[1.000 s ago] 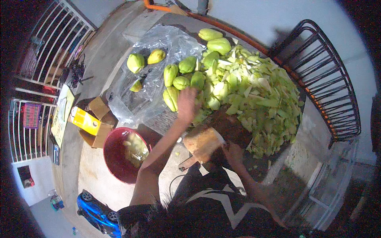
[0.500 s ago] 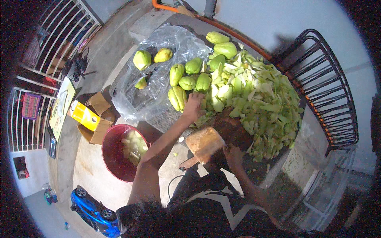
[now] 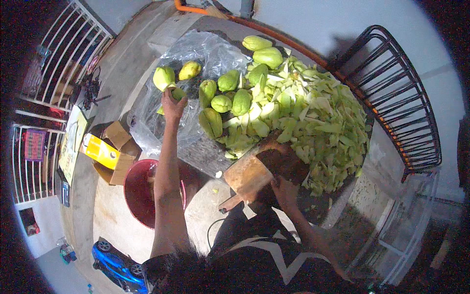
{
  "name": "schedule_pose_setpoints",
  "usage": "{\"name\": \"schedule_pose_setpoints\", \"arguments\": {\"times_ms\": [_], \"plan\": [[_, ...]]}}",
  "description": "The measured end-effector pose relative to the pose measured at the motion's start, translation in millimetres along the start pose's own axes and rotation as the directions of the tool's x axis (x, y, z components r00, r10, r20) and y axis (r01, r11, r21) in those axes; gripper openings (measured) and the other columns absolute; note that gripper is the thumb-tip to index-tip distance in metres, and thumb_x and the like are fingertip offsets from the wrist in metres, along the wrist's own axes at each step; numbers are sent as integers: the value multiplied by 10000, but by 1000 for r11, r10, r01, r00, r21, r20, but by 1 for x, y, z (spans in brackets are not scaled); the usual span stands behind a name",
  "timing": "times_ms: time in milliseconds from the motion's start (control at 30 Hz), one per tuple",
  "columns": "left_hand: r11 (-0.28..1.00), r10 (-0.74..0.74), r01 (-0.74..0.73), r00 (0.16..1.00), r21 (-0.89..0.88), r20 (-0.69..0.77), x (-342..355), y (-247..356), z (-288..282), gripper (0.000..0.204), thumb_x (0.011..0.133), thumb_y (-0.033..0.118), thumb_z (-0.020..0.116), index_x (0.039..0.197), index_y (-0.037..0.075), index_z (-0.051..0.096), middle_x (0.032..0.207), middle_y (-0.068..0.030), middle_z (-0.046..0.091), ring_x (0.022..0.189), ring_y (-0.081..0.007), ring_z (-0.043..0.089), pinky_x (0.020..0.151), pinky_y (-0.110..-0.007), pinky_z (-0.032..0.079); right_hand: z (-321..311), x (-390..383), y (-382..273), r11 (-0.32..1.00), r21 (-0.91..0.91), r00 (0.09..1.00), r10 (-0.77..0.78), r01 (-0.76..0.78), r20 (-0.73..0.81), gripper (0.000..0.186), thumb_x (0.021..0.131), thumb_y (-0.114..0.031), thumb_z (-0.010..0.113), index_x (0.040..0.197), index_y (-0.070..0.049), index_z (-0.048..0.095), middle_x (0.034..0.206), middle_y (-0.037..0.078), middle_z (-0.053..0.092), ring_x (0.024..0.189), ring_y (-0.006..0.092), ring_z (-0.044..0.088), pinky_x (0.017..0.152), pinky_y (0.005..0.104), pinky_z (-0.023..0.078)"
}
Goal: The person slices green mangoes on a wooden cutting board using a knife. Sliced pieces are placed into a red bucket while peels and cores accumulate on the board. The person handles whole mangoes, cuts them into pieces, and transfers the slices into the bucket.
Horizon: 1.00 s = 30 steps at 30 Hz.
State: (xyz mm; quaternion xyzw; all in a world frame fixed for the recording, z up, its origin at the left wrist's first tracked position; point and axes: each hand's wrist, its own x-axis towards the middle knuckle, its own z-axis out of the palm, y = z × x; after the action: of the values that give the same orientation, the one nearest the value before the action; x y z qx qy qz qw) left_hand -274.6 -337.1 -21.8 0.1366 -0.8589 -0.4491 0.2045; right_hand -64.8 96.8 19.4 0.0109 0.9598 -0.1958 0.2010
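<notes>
My left hand point(image 3: 172, 104) grips a green chayote point(image 3: 178, 93) beside a paler chayote point(image 3: 163, 77) on a crumpled plastic sheet point(image 3: 149, 134). A yellowish chayote point(image 3: 190, 70) lies just behind. Several green chayotes point(image 3: 241, 102) sit to the right, against a large heap of pale green peelings point(image 3: 323, 127). My right hand point(image 3: 282, 188) is curled at the right edge of a small worn wooden board point(image 3: 247, 176); what its fingers hold is too shadowed to make out. A wooden handle point(image 3: 231, 202) shows below the board's left side.
A red tub point(image 3: 137, 201), partly behind my left forearm, and a cardboard box point(image 3: 127, 137) with a yellow carton point(image 3: 103, 149) stand left. A blue toy car point(image 3: 112, 259) is at lower left. A black metal rack point(image 3: 413, 112) leans right. A white barred railing point(image 3: 58, 59) is far left.
My left hand has moved up and leftward from the front chayotes to the sheet and now holds a green chayote. My right hand stays by the board.
</notes>
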Motion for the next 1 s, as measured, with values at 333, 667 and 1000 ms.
{"name": "schedule_pose_setpoints", "arguments": {"times_ms": [333, 667, 1000], "plan": [[807, 229, -274, 962, 523, 150, 29, 55, 89, 489, 675, 212, 686, 1112, 84, 505, 1059, -174, 528, 994, -365, 511, 822, -472, 422, -16, 3, -10, 997, 2, 995, 77, -77, 65, 397, 867, -391, 500, 1080, -67, 587, 917, 180, 633, 848, 353, 609, 714, 443, 493], [922, 44, -186, 922, 340, 386, 69, 63, 276, 530, 706, 348, 643, 1135, 77, 488, 1056, -222, 548, 997, -380, 549, 829, -433, 465, -6, 0, -2, 996, -43, 997, -72, 74, 29, 331, 867, -367, 513, 970, -62, 592, 745, 151, 629, 728, 334, 620, 639, 448, 486], [931, -41, 2, 994, 366, 99, 3, 142, 263, 818, 569, 394, 795, 1180, 28, 393, 1140, -223, 426, 1096, -364, 398, 903, -425, 408, -7, -2, -6, 996, 73, 999, 50, -51, 16, 337, 871, -365, 511, 1013, -68, 581, 797, 175, 636, 720, 361, 616, 663, 464, 484]]}}
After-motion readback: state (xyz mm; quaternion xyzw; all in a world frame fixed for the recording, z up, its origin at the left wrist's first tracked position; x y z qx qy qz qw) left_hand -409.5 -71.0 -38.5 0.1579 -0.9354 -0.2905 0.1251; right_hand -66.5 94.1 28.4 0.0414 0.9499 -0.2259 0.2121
